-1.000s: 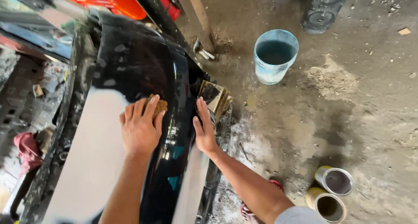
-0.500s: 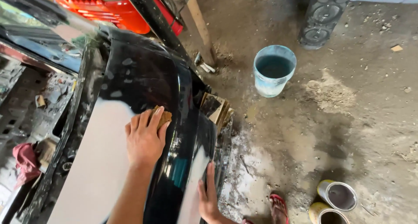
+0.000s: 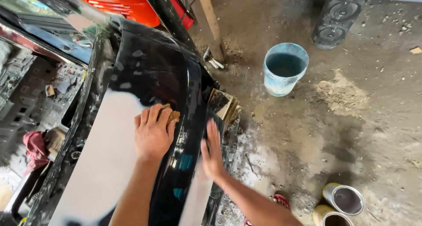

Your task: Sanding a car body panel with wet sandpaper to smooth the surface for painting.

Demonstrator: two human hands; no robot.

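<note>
Two hands [image 3: 153, 133] [image 3: 212, 152], one bucket [image 3: 285, 68] — two tins [image 3: 343, 198] [image 3: 327, 216], one sanding block [image 3: 172, 115]

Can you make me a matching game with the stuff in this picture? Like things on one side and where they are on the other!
Things:
1. bucket
2. sanding pad
3. red cloth
4. two tins

Places:
A. under the left hand, on the black panel
B. bottom right, on the dirt floor
C. far left, beside the panel
D. standing on the floor, top middle, with dark water inside

Pairs: 1-D, 2-A, 3-C, 4-B
</note>
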